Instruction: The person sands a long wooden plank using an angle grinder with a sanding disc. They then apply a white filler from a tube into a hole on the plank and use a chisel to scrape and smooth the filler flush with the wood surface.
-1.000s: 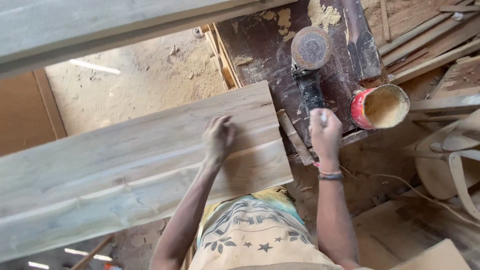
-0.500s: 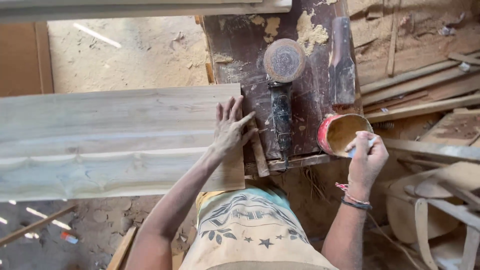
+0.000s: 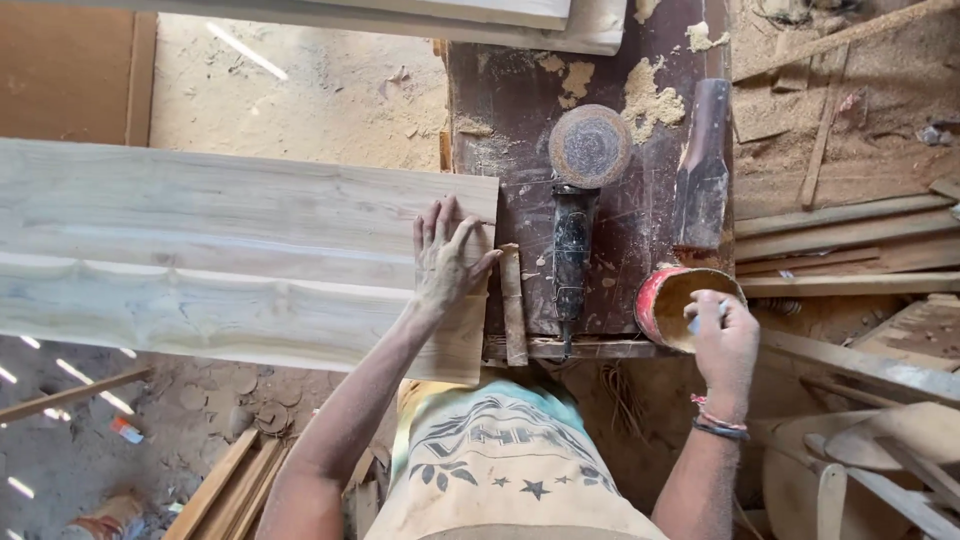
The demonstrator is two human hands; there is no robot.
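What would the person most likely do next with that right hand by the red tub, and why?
Probably dip into the red tub and carry some of its pale contents to the board. The right hand holds a small light tool over the tub's rim, while the left hand lies flat on the board's end, steadying it.

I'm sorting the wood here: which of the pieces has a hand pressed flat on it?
The wide pale plank with the wavy grain, lying across the dark bench. The left hand lies flat on its right end; the thin strips at right lie untouched.
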